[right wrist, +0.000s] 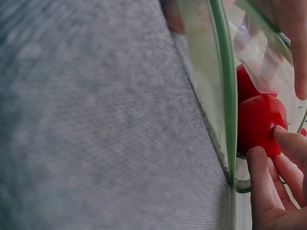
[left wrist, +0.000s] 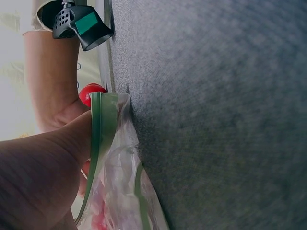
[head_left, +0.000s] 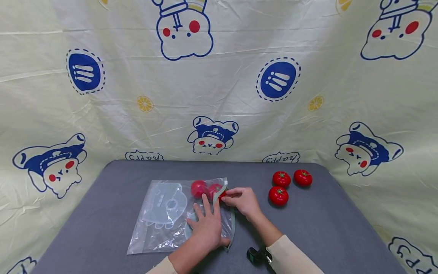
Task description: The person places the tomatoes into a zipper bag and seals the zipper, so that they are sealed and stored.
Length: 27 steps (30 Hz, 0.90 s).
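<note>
Pale right sleeve (head_left: 295,257) nearest the lens in head view, black wrist camera (head_left: 256,256) beside its cuff, on the near side of the right grip. Right grip (head_left: 243,202): thumb and fingertips pinching a tomato (right wrist: 261,120) at the mouth of a clear bag (head_left: 140,238), red showing on both sides of the green seal (right wrist: 224,72) in head view. Left grip (head_left: 207,228): fingers spread wide and laid over the bag, to the left of the right grip and nearer the lens; thumb out by the mouth edge. How hard pressed, cannot tell.

Inside the bag, just ahead of the left grip's fingertips: second tomato (head_left: 199,188), seen through film. Left of the left grip: whitish animal print (head_left: 165,203) on the bag. Bag lying flat on a grey counter (head_left: 119,175), mouth toward the right grip.

Right of the right grip, well apart: three loose tomatoes (head_left: 278,196), close together on the counter. Beyond both grips: pale cloth (head_left: 232,83), printed with bears, blue badges, orange slices.
</note>
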### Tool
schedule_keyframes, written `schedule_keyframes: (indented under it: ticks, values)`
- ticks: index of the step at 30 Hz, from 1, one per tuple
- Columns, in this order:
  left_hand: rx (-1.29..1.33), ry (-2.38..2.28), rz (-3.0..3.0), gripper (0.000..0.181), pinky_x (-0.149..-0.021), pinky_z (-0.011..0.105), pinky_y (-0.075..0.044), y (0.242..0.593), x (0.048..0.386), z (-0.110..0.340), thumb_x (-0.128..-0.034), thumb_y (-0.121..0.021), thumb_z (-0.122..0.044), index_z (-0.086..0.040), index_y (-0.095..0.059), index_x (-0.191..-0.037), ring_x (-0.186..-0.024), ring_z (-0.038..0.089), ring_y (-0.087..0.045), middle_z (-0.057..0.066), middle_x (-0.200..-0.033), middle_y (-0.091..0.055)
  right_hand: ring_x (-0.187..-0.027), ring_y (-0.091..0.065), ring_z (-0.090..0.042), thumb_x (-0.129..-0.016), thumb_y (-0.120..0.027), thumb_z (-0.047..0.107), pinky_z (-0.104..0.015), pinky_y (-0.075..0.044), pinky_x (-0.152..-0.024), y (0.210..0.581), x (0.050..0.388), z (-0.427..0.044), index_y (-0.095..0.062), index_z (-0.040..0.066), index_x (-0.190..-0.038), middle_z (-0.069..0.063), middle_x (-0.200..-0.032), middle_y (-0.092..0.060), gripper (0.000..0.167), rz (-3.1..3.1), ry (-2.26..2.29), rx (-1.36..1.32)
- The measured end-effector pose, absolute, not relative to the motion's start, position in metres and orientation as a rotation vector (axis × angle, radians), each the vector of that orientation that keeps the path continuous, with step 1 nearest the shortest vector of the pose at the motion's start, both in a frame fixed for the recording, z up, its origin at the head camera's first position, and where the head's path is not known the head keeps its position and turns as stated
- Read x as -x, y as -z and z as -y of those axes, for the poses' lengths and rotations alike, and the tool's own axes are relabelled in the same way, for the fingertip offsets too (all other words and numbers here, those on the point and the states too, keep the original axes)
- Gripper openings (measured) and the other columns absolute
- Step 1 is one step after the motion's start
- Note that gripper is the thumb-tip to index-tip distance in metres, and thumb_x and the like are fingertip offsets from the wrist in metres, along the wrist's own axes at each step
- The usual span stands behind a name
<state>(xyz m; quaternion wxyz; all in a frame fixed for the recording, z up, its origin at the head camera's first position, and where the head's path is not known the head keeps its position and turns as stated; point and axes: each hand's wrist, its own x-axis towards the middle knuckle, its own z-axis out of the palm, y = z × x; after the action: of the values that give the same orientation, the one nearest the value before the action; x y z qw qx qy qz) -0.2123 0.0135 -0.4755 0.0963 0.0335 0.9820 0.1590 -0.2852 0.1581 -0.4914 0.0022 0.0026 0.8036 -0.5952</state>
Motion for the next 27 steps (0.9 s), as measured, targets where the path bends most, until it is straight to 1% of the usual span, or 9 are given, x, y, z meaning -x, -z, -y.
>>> schedule_keyframes:
  ticks: [10,13,17,19,27]
  values:
    - [-0.071,-0.499,-2.89,0.127,-0.103,0.084,-0.031,0.475,0.214,-0.013,-0.0586,-0.096,-0.051,-0.016,-0.028,-0.16,-0.151,0.059,-0.017,0.021,-0.171,-0.009,-0.082,-0.078,-0.023,-0.083,-0.085,0.008,-0.037,-0.064,-0.078,0.495,0.288,-0.155,-0.078,-0.003,-0.108,-0.02,-0.103,-0.078,0.028,-2.478,1.899,0.033]
    - [-0.073,-0.504,-2.892,0.128,-0.103,0.084,-0.03,0.476,0.214,-0.013,-0.0582,-0.096,-0.051,-0.016,-0.027,-0.16,-0.151,0.059,-0.017,0.021,-0.171,-0.009,-0.089,-0.078,-0.027,-0.085,-0.083,0.007,-0.039,-0.063,-0.081,0.497,0.289,-0.158,-0.075,-0.005,-0.114,-0.023,-0.11,-0.076,0.032,-2.41,1.934,0.07]
    - [-0.076,-0.506,-2.895,0.128,-0.103,0.085,-0.031,0.477,0.214,-0.013,-0.058,-0.096,-0.051,-0.016,-0.027,-0.16,-0.151,0.059,-0.017,0.021,-0.171,-0.009,-0.099,-0.077,-0.03,-0.088,-0.081,0.009,-0.039,-0.062,-0.085,0.497,0.287,-0.164,-0.072,-0.004,-0.121,-0.023,-0.118,-0.074,0.037,-2.312,1.96,0.098]
    - [-0.077,-0.504,-2.895,0.128,-0.103,0.085,-0.031,0.477,0.214,-0.013,-0.058,-0.096,-0.052,-0.016,-0.028,-0.16,-0.151,0.06,-0.017,0.021,-0.171,-0.008,-0.101,-0.077,-0.03,-0.088,-0.081,0.011,-0.039,-0.062,-0.086,0.498,0.287,-0.166,-0.072,-0.003,-0.122,-0.022,-0.119,-0.074,0.039,-2.291,1.96,0.109]
    - [-0.086,-0.499,-2.887,0.133,-0.102,0.085,-0.031,0.476,0.214,-0.013,-0.0574,-0.096,-0.054,-0.017,-0.023,-0.162,-0.151,0.06,-0.016,0.021,-0.172,-0.007,-0.101,-0.077,-0.03,-0.089,-0.08,0.013,-0.04,-0.061,-0.088,0.495,0.284,-0.17,-0.071,-0.002,-0.124,-0.021,-0.121,-0.074,0.039,-2.312,1.92,0.13]
